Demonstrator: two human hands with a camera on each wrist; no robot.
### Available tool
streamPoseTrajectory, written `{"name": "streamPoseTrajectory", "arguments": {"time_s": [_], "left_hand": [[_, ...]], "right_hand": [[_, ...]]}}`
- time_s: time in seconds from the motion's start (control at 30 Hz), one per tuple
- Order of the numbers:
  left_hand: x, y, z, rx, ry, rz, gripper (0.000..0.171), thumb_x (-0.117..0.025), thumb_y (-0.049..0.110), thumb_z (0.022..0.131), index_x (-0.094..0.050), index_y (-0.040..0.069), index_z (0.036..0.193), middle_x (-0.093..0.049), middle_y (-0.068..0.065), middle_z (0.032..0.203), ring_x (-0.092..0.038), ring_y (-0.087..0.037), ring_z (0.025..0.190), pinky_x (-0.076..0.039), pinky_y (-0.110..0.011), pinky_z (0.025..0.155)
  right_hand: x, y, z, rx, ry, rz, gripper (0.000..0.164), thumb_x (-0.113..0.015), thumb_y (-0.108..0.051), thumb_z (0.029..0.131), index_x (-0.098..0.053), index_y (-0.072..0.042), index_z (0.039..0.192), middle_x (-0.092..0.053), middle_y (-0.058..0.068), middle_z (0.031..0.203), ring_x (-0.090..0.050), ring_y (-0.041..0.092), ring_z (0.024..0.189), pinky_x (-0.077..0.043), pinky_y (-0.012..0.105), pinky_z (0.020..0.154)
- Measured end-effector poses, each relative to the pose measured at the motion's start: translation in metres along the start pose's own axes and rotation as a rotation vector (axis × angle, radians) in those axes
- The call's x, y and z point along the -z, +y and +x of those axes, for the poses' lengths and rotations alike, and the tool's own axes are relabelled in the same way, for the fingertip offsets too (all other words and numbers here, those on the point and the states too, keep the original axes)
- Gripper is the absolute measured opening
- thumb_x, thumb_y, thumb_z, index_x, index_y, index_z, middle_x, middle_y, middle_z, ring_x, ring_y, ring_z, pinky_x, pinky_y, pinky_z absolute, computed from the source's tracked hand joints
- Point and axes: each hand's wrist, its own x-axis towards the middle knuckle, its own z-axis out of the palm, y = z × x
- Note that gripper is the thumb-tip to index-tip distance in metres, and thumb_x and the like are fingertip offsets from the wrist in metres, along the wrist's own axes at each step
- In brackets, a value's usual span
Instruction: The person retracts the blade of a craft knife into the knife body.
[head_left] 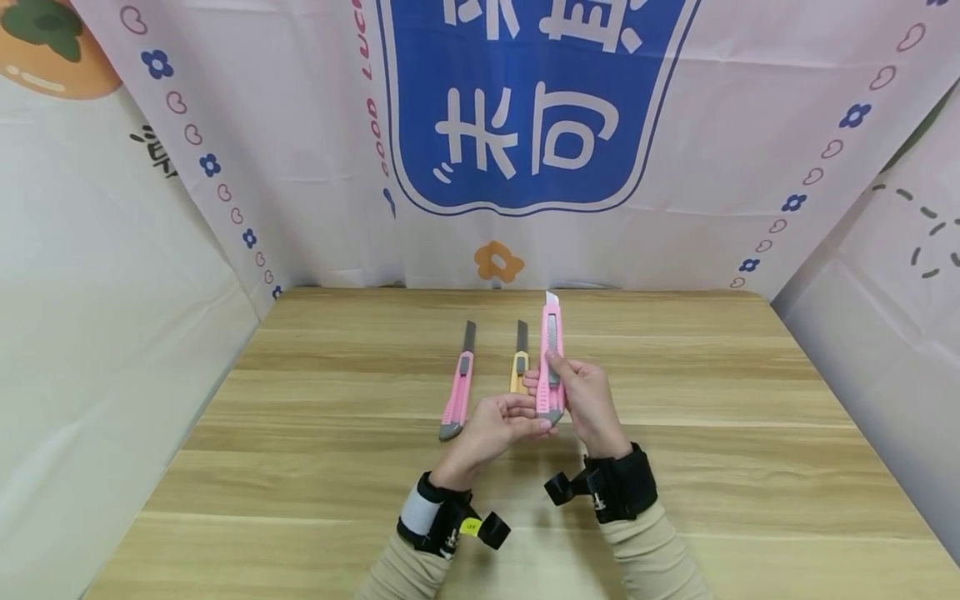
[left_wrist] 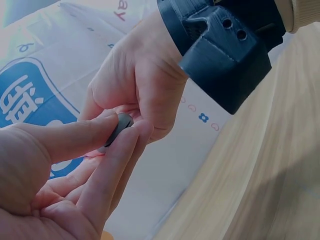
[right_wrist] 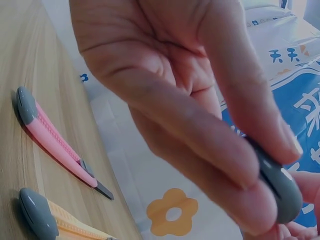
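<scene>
A pink utility knife [head_left: 551, 333] is held upright above the table, its short blade tip pointing away. My left hand [head_left: 497, 427] pinches its grey end cap between thumb and fingers; the left wrist view shows the same grey cap [left_wrist: 119, 131] in that pinch. Around the knife's middle, my right hand [head_left: 592, 402] grips the body, the thumb lying at the grey slider. Left of the hands, another pink utility knife [head_left: 458, 387] lies on the table with its blade out. A yellow utility knife [head_left: 521, 358] lies behind the hands, blade out, its lower end hidden in the head view.
The wooden table [head_left: 300, 467] reaches back to a printed cloth [head_left: 322, 225] that hangs behind it. More cloth stands at both sides. Each wrist wears a black strap with a small camera mount [head_left: 622, 487].
</scene>
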Motion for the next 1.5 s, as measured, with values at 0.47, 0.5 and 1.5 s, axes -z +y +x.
{"name": "streamPoseTrajectory", "arguments": {"time_s": [0.47,0.5,1.5], "left_hand": [[0.0016,-0.0009,-0.0002,-0.016,-0.029,-0.004,0.032,-0.066,0.001,0.087,-0.060,-0.009,0.116,-0.070,-0.027,0.107,-0.074,-0.015,0.087,-0.054,-0.052,0.097],[0.0016,-0.0010,-0.0003,-0.016,-0.029,-0.003,0.032,-0.066,0.001,0.087,-0.061,-0.009,0.116,-0.070,-0.027,0.107,-0.074,-0.015,0.087,-0.054,-0.052,0.097],[0.0030,-0.0018,-0.0013,-0.013,-0.011,-0.073,0.034,-0.065,0.004,0.089,-0.060,-0.006,0.121,-0.071,-0.023,0.110,-0.072,-0.029,0.098,-0.055,-0.043,0.097]], "right_hand": [[-0.0005,0.0013,-0.0017,0.076,-0.064,0.036,0.040,-0.053,-0.015,0.099,-0.052,0.019,0.119,-0.074,-0.009,0.065,-0.073,0.006,0.067,-0.061,0.021,0.071],[-0.0004,0.0018,-0.0015,0.073,-0.060,0.034,0.039,-0.053,-0.014,0.099,-0.052,0.019,0.119,-0.074,-0.009,0.065,-0.073,0.006,0.067,-0.061,0.020,0.071],[0.0027,-0.0007,-0.0024,0.050,-0.081,0.029,0.037,-0.051,-0.015,0.100,-0.052,0.009,0.129,-0.078,-0.006,0.083,-0.074,0.005,0.079,-0.060,0.019,0.080]]}}
